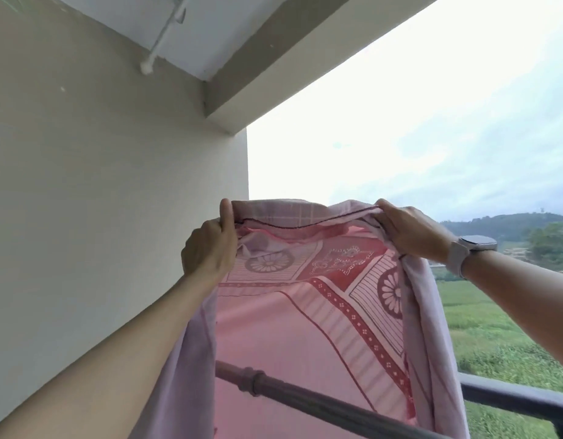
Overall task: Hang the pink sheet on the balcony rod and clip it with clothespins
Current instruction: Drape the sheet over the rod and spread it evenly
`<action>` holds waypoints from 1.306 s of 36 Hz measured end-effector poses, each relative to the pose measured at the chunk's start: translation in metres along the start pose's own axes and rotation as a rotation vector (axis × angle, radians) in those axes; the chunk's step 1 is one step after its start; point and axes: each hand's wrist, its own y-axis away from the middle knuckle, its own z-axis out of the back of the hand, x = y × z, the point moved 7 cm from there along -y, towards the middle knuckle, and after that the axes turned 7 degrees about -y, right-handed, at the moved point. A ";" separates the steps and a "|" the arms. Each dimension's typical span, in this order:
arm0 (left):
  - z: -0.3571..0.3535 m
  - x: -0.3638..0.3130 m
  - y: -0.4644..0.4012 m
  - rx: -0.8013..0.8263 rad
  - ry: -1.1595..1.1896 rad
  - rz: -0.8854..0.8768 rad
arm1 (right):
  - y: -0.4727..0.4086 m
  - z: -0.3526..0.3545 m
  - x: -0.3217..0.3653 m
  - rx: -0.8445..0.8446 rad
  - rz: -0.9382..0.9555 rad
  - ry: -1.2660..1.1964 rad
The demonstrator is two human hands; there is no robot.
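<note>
Above the dark balcony rod, the pink sheet was held up high by two hands. The left hand gripped the top edge of the sheet in a fist, with the thumb sticking up. The right hand pinched the same edge further along, fingers curled over the cloth. A watch sat on the right wrist.

The sheet hung down from the hands and fell on the far side of the rod, so the rod showed in front of it near the bottom. The side edges folded in toward the person. A plain wall stood to the left of the rod, and green fields lay far beyond it. No clothespins could be seen.

The sheet was not on the rod yet, I think. To do this step well, the hands should pull the top edge tight and flat, then lower it evenly over the rod. Both sides should hang about the same, so the sheet does not slide off and drop outside.
</note>
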 end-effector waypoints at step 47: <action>0.058 -0.172 0.379 0.382 0.203 0.008 | 0.295 0.163 0.082 0.549 -0.065 0.017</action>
